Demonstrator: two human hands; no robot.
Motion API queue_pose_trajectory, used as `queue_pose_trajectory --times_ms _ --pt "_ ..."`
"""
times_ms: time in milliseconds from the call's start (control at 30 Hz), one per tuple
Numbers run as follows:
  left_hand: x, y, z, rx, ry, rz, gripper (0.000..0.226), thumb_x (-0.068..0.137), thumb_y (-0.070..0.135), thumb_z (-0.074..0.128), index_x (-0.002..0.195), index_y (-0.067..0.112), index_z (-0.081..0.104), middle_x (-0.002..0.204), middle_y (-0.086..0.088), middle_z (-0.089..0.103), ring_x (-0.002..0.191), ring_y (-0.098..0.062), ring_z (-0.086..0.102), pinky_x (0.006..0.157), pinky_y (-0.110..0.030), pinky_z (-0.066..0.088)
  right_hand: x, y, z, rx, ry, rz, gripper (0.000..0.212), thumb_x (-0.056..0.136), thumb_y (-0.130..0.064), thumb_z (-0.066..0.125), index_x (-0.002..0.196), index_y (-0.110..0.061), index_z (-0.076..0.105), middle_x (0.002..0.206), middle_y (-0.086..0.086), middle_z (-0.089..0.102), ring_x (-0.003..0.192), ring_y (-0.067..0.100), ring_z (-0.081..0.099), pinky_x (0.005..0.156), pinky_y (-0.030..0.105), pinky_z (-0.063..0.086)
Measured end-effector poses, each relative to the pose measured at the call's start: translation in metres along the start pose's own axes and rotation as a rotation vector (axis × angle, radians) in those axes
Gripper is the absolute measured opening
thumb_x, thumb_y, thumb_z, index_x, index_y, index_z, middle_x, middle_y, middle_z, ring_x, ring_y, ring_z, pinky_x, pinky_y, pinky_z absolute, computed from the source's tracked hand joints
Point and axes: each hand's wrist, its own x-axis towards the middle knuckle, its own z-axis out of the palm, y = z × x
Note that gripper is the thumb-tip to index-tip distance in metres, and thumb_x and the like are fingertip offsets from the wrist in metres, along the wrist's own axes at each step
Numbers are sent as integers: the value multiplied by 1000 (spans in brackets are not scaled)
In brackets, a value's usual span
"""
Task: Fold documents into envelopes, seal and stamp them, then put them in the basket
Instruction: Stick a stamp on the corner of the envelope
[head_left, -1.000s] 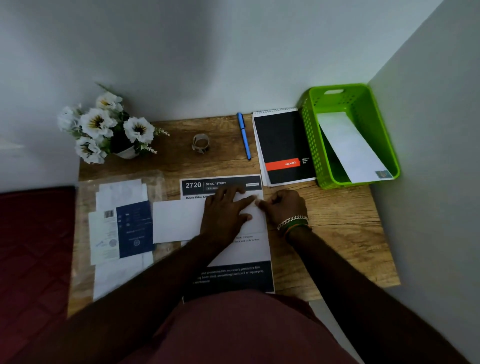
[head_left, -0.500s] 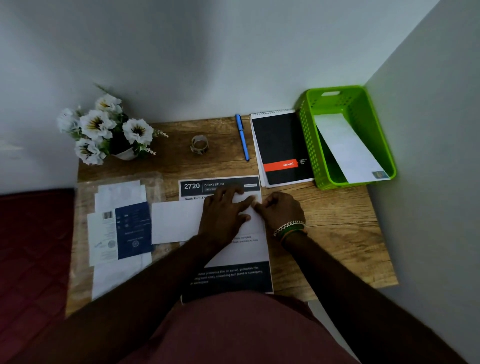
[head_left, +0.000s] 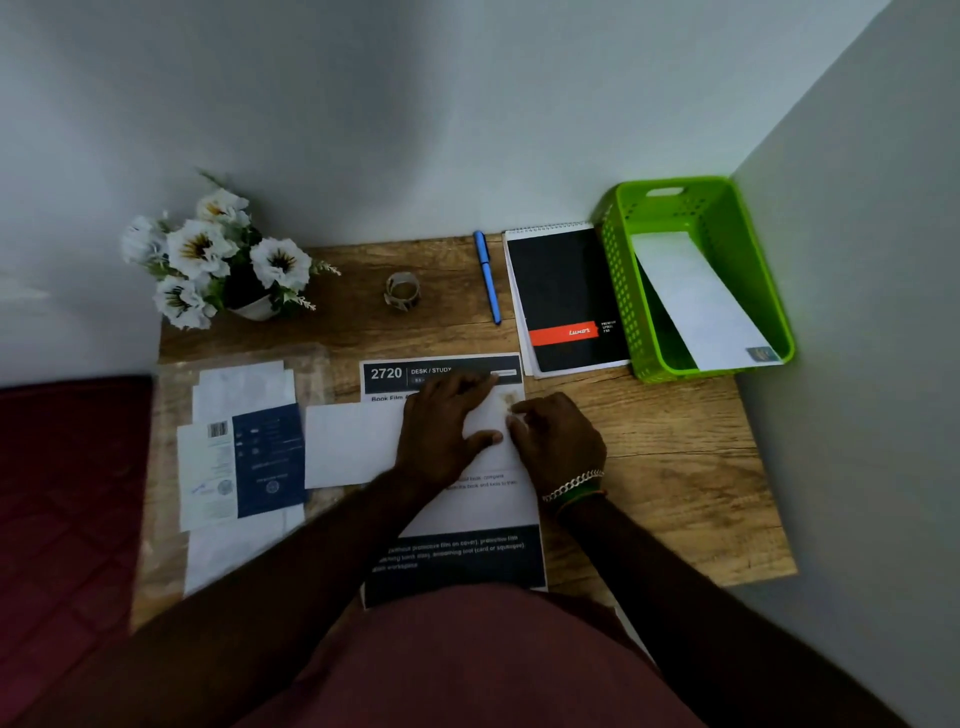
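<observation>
Both hands down on the white paper envelope: left hand flat, fingers spread, palm pressing its right half; right hand curled, fingertips pinching at the envelope's top right corner beside a small brownish stamp. Can't tell whether the stamp is stuck down or whether the fingertips actually touch it. Beaded and chain bracelets on the right wrist.

Landmark = envelope. It lies long side across, on top of a printed sheet with dark header and footer bands marked "2720 DESK / STUDY". Wooden tabletop carries everything.

- Left of envelope: stack of white papers with a dark blue booklet on top, inside a clear plastic sleeve.
- Beyond it, near the wall: small roll of stamps or tape, blue pen, black spiral notepad with an orange band.
- Far left corner: pot of white artificial flowers.
- Far right of envelope, against the side wall: green perforated plastic basket with one white stamped envelope leaning inside.
</observation>
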Motion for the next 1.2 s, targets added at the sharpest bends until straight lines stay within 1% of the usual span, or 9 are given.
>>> queue_pose_trajectory --times_ms 100,233,367,533,633,733,867,1033,1200 --pt "1 -1 0 7 4 9 76 84 55 71 151 34 42 146 1 48 136 -24 37 108 -45 35 -1 2 4 -53 41 -49 17 90 -39 69 98 -24 73 94 -3 67 70 14 61 56 21 40" --pt "1 1 -1 12 -13 7 76 85 56 69 152 34 40 149 1 45 138 -24 34 110 -44 33 0 2 6 -67 66 -77 16 90 -37 68 95 -22 72 92 -2 67 64 15 60 53 20 38" --pt "0 0 0 31 4 22 75 85 56 69 151 34 40 147 1 47 137 -25 37 107 -45 35 -1 0 7 -110 89 -126 11 90 -30 70 92 -20 69 89 0 67 58 16 58 53 19 31" --pt "1 -2 2 33 -9 24 73 86 59 66 150 34 42 148 3 46 137 -23 36 108 -43 34 0 -3 9 -31 75 -11 13 97 -33 58 97 -20 62 94 0 61 61 14 53 51 22 33" --pt "2 -3 3 29 -2 22 70 86 61 63 148 33 46 146 4 47 135 -22 37 106 -44 35 2 -8 6 88 131 60 11 99 -28 58 98 -17 59 94 2 60 63 12 49 49 21 32" --pt "1 -2 1 6 5 33 67 85 63 59 144 32 51 143 4 49 133 -22 37 104 -45 36 2 -11 8 120 147 55 11 98 -27 58 100 -16 59 94 2 60 65 13 52 50 18 32" --pt "1 -2 0 4 -3 34 66 85 61 61 144 32 51 145 4 49 135 -23 36 105 -44 34 0 -6 16 14 153 -24 11 96 -26 61 96 -16 61 96 3 61 59 14 50 46 17 28" --pt "0 -1 1 7 -10 19 63 85 58 64 143 34 51 144 5 49 136 -23 37 106 -46 37 -1 0 21 -120 140 -154 13 95 -28 62 99 -16 63 98 5 62 52 18 53 40 28 43" --pt "1 -1 0 17 -14 20 62 85 60 59 142 35 52 143 5 50 134 -24 39 103 -48 39 0 -2 18 -148 161 -219 24 97 -32 49 98 -14 65 96 7 64 48 19 52 39 26 39"
